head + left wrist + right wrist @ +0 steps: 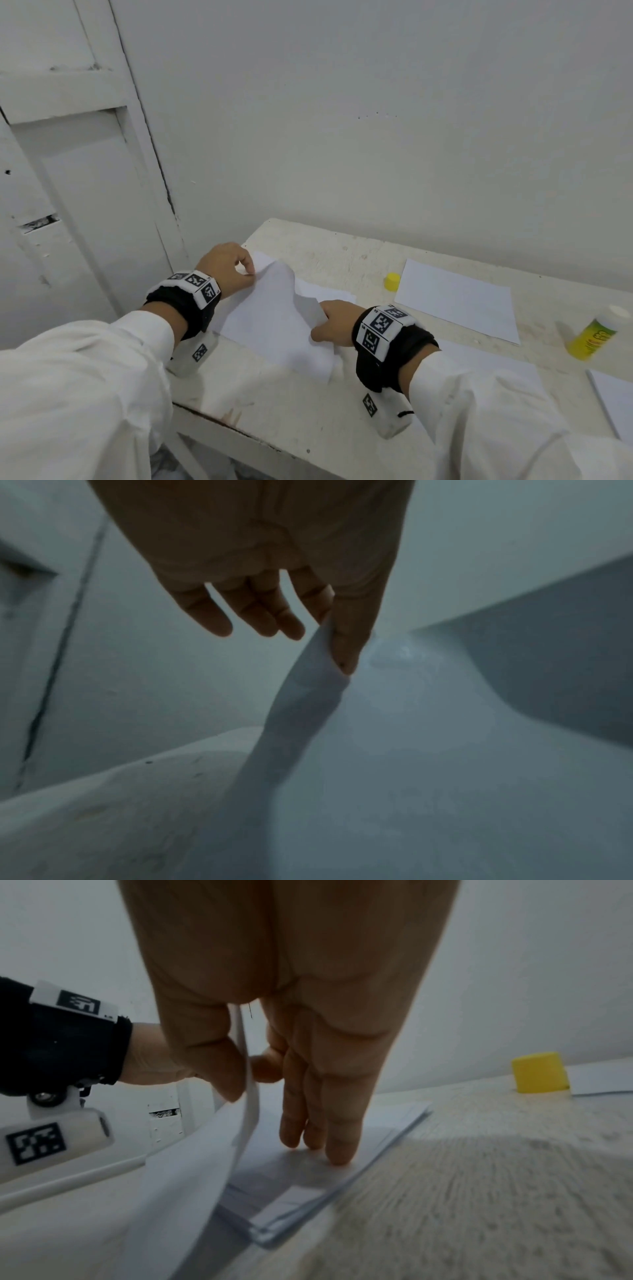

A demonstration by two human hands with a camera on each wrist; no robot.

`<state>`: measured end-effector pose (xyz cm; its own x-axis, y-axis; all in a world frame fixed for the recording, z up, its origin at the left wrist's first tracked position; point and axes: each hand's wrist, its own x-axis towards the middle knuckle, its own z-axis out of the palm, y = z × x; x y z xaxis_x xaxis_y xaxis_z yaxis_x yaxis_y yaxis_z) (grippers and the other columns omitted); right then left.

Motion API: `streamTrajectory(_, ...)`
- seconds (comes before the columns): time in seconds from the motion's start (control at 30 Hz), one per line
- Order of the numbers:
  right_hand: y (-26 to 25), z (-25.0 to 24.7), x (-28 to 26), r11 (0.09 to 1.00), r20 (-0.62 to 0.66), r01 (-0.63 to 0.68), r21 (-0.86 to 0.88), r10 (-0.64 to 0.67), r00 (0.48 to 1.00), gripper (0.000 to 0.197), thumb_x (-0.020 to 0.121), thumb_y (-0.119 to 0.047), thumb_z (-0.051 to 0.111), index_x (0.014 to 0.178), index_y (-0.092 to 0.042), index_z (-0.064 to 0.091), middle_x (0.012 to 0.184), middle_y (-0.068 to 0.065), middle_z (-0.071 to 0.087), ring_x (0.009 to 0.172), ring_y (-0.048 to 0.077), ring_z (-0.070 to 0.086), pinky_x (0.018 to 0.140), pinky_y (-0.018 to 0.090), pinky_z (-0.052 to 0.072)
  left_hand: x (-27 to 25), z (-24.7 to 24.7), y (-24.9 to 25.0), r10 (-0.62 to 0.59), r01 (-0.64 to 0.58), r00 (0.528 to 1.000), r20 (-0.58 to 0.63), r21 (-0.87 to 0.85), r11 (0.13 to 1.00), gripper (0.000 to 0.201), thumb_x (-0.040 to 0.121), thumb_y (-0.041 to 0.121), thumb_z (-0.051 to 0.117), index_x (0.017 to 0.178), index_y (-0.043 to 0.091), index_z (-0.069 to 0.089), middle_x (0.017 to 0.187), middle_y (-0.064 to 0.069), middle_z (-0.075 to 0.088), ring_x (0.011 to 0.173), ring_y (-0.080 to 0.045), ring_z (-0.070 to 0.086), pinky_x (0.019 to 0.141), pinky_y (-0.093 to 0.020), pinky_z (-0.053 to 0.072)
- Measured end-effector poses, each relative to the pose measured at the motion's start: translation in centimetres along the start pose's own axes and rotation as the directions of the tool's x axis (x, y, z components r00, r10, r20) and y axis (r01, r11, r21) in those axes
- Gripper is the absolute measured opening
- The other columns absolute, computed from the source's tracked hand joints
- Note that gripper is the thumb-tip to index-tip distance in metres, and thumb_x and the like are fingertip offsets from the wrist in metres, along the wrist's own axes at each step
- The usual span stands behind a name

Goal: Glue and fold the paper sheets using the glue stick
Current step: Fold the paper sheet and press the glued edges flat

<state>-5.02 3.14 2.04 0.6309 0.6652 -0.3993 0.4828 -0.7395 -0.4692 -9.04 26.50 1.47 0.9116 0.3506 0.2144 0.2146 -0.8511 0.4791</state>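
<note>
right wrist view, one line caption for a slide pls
Right hand pinches a lifted paper sheet above a paper stack, yellow cap behind.

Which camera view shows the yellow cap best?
The right wrist view: the yellow cap is large and sharp, standing on the table. The head view shows it small; the left wrist view does not show it.
</note>
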Motion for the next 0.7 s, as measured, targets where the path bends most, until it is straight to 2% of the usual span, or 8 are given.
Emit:
streamTrajectory(0.13, -0.2, 0.3, 0.2, 0.999, -0.021, -0.018, 0.038, 0.019, 1.0, 0.024, 0.094, -0.026, 0.05, 0.105, -0.005, 0.054, 0.105, 0.01, 0.058, 0.089, 0.023, 0.05, 0.075, 0.028, 0.038, -0.4, 1.2, 0.5, 0.018, -0.028, 0.995, 0.094, 0.099, 0.995, 0.024, 0.083, 0.02, 0.057, 0.071, 0.029, 0.038, 0.079, -0.002, 0.061, 0.08, -0.028, 0.054, 0.065, -0.028, 0.033)
streamTrajectory(0.2, -0.3, 0.4, 0.5, 0.997, -0.039, -0.039, 0.067, 0.042, 0.998, 0.018, 0.095, -0.025, 0.048, 0.095, -0.008, 0.052, 0.094, 0.009, 0.054, 0.083, 0.021, 0.047, 0.069, 0.027, 0.036, -0.4, 1.4, 0.7, -0.096, 0.079, 0.984, 0.147, 0.116, 0.99, 0.008, 0.092, 0.022, 0.053, 0.093, 0.021, 0.046, 0.081, -0.003, 0.057, 0.081, -0.028, 0.053, 0.066, -0.029, 0.034)
streamTrajectory(0.3, -0.4, 0.6, 0.9, 0.994, -0.081, -0.074, 0.077, 0.08, 0.994, 0.035, 0.094, -0.026, 0.052, 0.065, -0.014, 0.035, 0.065, 0.002, 0.037, 0.059, 0.017, 0.036, 0.052, 0.024, 0.026, -0.3, 1.4, 0.1, -0.239, 0.181, 0.926, 0.293, 0.211, 0.961, 0.057, 0.086, 0.033, 0.067, 0.133, 0.012, 0.041, 0.126, -0.008, 0.054, 0.114, -0.029, 0.053, 0.089, -0.03, 0.041)
streamTrajectory(0.4, -0.7, 0.8, 1.5, 0.986, -0.068, -0.153, 0.062, 0.158, 0.985, 0.036, 0.088, -0.028, 0.063, 0.063, -0.014, 0.04, 0.064, 0.001, 0.043, 0.055, 0.015, 0.039, 0.052, 0.023, 0.033, -0.4, 1.3, -0.3, -0.26, 0.133, 0.918, 0.3, 0.385, 0.913, 0.059, 0.08, 0.033, 0.073, 0.13, 0.013, 0.05, 0.129, -0.006, 0.056, 0.117, -0.026, 0.053, 0.093, -0.03, 0.043)
streamTrajectory(0.47, -0.7, 1.1, 1.6, 0.98, -0.034, -0.189, 0.061, 0.191, 0.981, 0.021, 0.087, -0.028, 0.065, 0.09, -0.009, 0.058, 0.09, 0.006, 0.061, 0.077, 0.02, 0.056, 0.072, 0.028, 0.05, -0.6, 1.4, -0.1, -0.238, 0.134, 0.946, 0.22, 0.405, 0.905, 0.044, 0.085, 0.033, 0.066, 0.122, 0.012, 0.056, 0.12, -0.008, 0.061, 0.11, -0.027, 0.057, 0.083, -0.028, 0.044)
streamTrajectory(0.53, -0.5, 1.4, 1.7, 0.96, -0.024, -0.252, 0.119, 0.256, 0.966, 0.025, 0.088, -0.024, 0.063, 0.102, -0.004, 0.058, 0.1, 0.01, 0.063, 0.092, 0.024, 0.061, 0.085, 0.032, 0.05, -0.6, 1.6, 0.1, -0.225, 0.16, 0.961, 0.163, 0.338, 0.927, 0.034, 0.087, 0.031, 0.06, 0.115, 0.012, 0.059, 0.114, -0.009, 0.064, 0.103, -0.027, 0.058, 0.076, -0.027, 0.042)
streamTrajectory(0.63, -0.1, 1.4, 1.8, 0.893, 0.005, -0.324, 0.314, 0.34, 0.94, 0.02, 0.089, -0.017, 0.062, 0.08, -0.006, 0.048, 0.077, 0.01, 0.057, 0.071, 0.025, 0.06, 0.068, 0.032, 0.052, -0.5, 1.9, 0.4, -0.258, 0.22, 0.948, 0.185, 0.204, 0.954, 0.032, 0.09, 0.031, 0.06, 0.113, 0.009, 0.058, 0.114, -0.01, 0.062, 0.104, -0.028, 0.057, 0.077, -0.026, 0.038)
streamTrajectory(0.7, 0.2, 1.1, 1.9, 0.836, 0.032, -0.347, 0.425, 0.369, 0.929, 0.019, 0.087, -0.015, 0.064, 0.08, -0.01, 0.048, 0.083, 0.009, 0.056, 0.07, 0.023, 0.058, 0.066, 0.032, 0.055, -0.4, 1.9, 0.4, -0.279, 0.244, 0.937, 0.209, 0.18, 0.953, 0.036, 0.09, 0.032, 0.062, 0.117, 0.008, 0.056, 0.118, -0.011, 0.06, 0.108, -0.028, 0.055, 0.079, -0.026, 0.037)
